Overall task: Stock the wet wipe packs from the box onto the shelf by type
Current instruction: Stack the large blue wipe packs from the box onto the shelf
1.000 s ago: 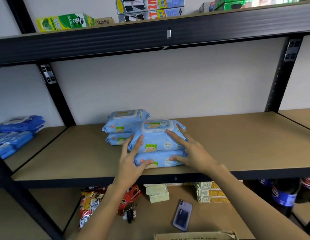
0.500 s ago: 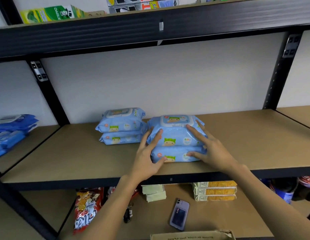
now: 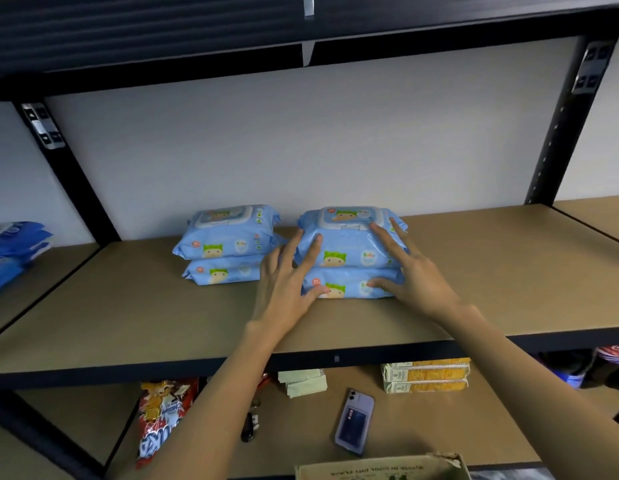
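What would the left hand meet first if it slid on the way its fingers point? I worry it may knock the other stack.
Probably not the left stack. The left hand already touches the right stack; beyond lies the wall, though depth is unclear.

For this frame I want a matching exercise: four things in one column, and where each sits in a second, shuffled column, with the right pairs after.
Things:
1. phone
2. dark blue packs
3. cardboard box
4. right stack of baby wipes

Places:
A. between both hands on the middle shelf
B. bottom edge of the view
C. flat on the lower shelf, below the hands
D. neighbouring shelf bay at far left

Pairs: 1-C, 2-D, 3-B, 4-A. The left hand and right hand touch the stack's sides with straight fingers.
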`<move>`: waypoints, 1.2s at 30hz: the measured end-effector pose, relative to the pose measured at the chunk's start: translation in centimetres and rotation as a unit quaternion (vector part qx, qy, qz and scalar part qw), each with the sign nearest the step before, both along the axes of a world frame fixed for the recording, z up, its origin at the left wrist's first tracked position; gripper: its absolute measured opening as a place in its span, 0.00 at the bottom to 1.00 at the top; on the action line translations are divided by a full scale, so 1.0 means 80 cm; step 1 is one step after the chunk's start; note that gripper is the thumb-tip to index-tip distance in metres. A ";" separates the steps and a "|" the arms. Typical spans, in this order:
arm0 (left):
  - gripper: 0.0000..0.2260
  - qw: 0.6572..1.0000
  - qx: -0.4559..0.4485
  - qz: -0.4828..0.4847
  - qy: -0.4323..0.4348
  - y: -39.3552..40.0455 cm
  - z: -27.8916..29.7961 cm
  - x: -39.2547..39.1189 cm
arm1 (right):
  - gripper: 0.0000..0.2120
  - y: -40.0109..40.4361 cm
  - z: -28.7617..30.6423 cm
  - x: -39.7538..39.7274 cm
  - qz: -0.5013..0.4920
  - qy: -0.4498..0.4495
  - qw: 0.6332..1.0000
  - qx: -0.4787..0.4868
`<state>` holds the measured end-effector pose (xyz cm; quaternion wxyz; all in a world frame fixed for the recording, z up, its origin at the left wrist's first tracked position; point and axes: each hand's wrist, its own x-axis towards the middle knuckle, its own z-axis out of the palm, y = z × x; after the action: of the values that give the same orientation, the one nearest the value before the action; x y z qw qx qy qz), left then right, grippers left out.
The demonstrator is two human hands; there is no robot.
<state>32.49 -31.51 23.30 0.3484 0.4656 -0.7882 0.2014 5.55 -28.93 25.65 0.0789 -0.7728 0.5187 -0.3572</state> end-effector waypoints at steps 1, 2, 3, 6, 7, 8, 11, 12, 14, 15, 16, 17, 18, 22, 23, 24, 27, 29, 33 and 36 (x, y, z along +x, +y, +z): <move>0.39 1.000 -0.015 0.021 -0.008 -0.005 0.000 0.000 | 0.46 -0.006 -0.001 0.003 0.008 -0.010 1.000 -0.001; 0.39 0.999 -0.024 0.036 -0.013 -0.009 -0.001 0.000 | 0.46 -0.011 -0.001 0.006 0.015 -0.018 1.000 -0.002; 0.38 0.998 -0.028 0.047 -0.017 -0.013 -0.002 0.001 | 0.46 -0.017 -0.001 0.009 0.019 -0.024 1.000 -0.001; 0.38 0.997 -0.030 0.071 -0.022 -0.023 -0.006 0.004 | 0.45 -0.034 0.001 0.016 0.026 -0.029 0.999 0.005; 0.38 0.997 -0.033 0.073 -0.023 -0.026 -0.007 0.005 | 0.45 -0.039 0.002 0.018 0.030 -0.028 0.999 0.006; 0.38 0.996 -0.036 0.074 -0.024 -0.029 -0.007 0.007 | 0.46 -0.045 0.003 0.020 0.036 -0.027 0.999 0.005; 0.37 0.995 -0.040 0.083 -0.029 -0.038 -0.007 0.013 | 0.46 -0.060 0.003 0.027 0.044 -0.024 0.999 0.008; 0.37 0.995 -0.040 0.088 -0.031 -0.041 -0.007 0.016 | 0.46 -0.064 0.004 0.031 0.045 -0.024 0.999 0.010; 0.37 0.994 -0.039 0.099 -0.036 -0.048 -0.007 0.022 | 0.46 -0.072 0.003 0.037 0.046 -0.025 0.999 0.008; 0.37 0.993 -0.039 0.102 -0.037 -0.051 -0.008 0.025 | 0.46 -0.076 0.001 0.041 0.047 -0.026 0.999 0.006; 0.37 0.993 -0.038 0.104 -0.036 -0.053 -0.009 0.028 | 0.46 -0.079 0.000 0.044 0.050 -0.027 0.998 0.004; 0.37 0.993 -0.039 0.106 -0.034 -0.056 -0.011 0.030 | 0.46 -0.082 -0.001 0.048 0.052 -0.030 0.998 0.005; 0.37 0.993 -0.038 0.110 -0.032 -0.059 -0.012 0.032 | 0.46 -0.085 -0.001 0.051 0.053 -0.033 0.998 0.010; 0.37 0.991 -0.016 0.132 -0.020 -0.067 -0.014 0.036 | 0.47 -0.093 0.005 0.063 0.057 -0.033 0.998 0.022; 0.37 0.992 -0.016 0.127 -0.018 -0.067 -0.015 0.036 | 0.48 -0.093 0.006 0.064 0.056 -0.027 0.998 0.022; 0.36 0.993 -0.022 0.116 -0.013 -0.066 -0.015 0.038 | 0.48 -0.094 0.007 0.064 0.052 -0.019 0.998 0.019; 0.33 0.994 -0.055 0.092 0.038 -0.058 -0.014 0.055 | 0.50 -0.093 0.001 0.065 0.022 0.000 1.000 0.006; 0.38 0.987 -0.037 0.137 0.074 -0.056 -0.012 0.076 | 0.52 -0.093 -0.006 0.067 0.020 0.000 1.000 0.008; 0.45 0.975 0.030 0.213 0.058 -0.063 -0.014 0.122 | 0.52 -0.102 -0.015 0.075 0.007 -0.019 1.000 -0.004; 0.45 0.975 0.039 0.214 0.044 -0.069 -0.019 0.138 | 0.51 -0.103 -0.020 0.080 -0.006 -0.029 1.000 -0.004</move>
<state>43.54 -37.04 21.81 0.3133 0.6451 -0.6615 0.2192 11.93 -37.19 24.06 0.0885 -0.7593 0.5191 -0.3824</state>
